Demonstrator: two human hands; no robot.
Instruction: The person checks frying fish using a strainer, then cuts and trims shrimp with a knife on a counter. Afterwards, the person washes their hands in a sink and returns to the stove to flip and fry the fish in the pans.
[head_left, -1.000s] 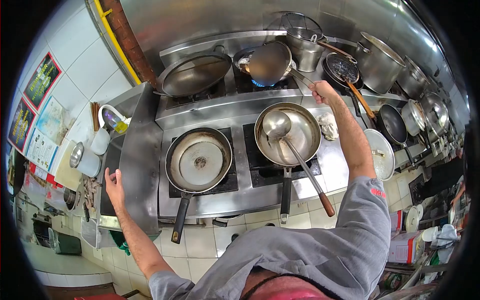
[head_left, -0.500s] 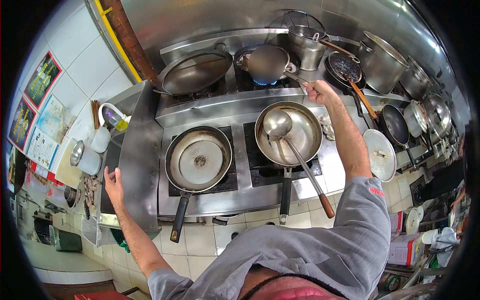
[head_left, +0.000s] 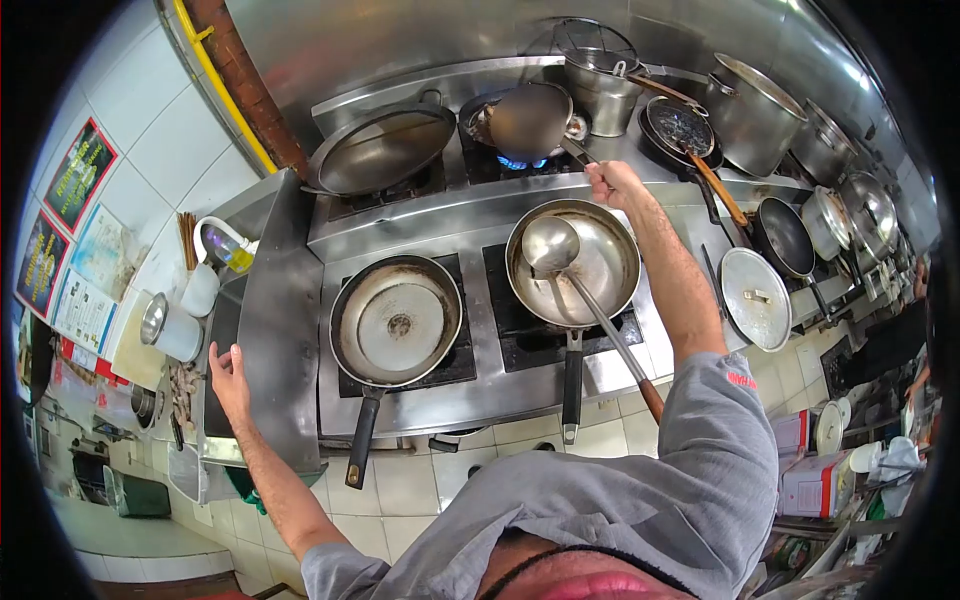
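Note:
My right hand (head_left: pixel 614 183) is closed around the handle (head_left: pixel 577 150) of a pan on the back burner. A blue flame (head_left: pixel 520 162) burns beneath that pan, and a blurred round patch hides most of its inside. At the left, my left hand (head_left: pixel 230 380) is held open beside the steel side panel (head_left: pixel 275 340), with nothing in it. Below my right forearm, a steel frying pan (head_left: pixel 612 290) on the front burner has a ladle (head_left: pixel 551 245) resting in it. Another frying pan (head_left: pixel 398 325) stands on the front left burner.
A large wok (head_left: pixel 385 150) occupies the back left. Steel pots (head_left: pixel 752 125), a strainer with a wooden handle (head_left: pixel 680 125), a dark pan (head_left: pixel 783 237) and a lid (head_left: pixel 755 300) crowd the right. White containers (head_left: pixel 178 330) stand at the left.
The view has shifted slightly. My right hand still grips the pan handle, which now slants more steeply. The ladle's wooden end is now partly behind my sleeve. My left hand has barely moved.

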